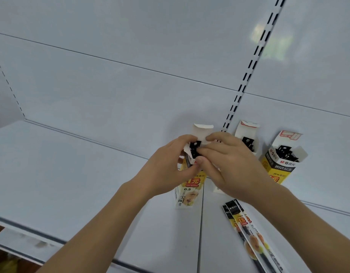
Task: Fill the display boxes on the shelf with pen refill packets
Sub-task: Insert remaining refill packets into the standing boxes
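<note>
Three tall yellow-and-white display boxes stand on the white shelf [71,174]. The left box [187,194] is between my hands. My left hand [166,166] grips its upper side. My right hand [225,162] pinches the black tops of refill packets [195,148] sticking out of its open mouth. Behind my right hand stands the middle box [247,134], with black packet tops showing. The right box [282,156] also holds packets. Two or three loose refill packets [249,233] lie flat on the shelf below my right forearm.
The white back panel carries a slotted upright [249,69] running down to the boxes. The shelf's front edge [32,231] runs across the lower left, with a lower shelf and floor beneath it.
</note>
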A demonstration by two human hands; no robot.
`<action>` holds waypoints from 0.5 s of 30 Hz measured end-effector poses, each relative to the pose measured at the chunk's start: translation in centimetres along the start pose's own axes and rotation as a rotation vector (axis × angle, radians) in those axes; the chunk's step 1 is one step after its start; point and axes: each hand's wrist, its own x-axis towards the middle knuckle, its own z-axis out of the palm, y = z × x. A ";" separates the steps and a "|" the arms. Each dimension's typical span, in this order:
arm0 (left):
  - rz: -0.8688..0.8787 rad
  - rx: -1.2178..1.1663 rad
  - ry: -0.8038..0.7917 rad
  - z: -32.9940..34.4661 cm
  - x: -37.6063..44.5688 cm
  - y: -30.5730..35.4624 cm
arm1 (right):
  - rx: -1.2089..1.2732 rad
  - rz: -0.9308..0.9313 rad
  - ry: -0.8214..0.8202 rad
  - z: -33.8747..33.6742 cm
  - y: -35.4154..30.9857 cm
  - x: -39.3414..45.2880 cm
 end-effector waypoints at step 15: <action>0.025 0.039 -0.007 -0.9 1.1 -0.1 | -0.117 -0.001 0.041 0.2 -0.8 -0.6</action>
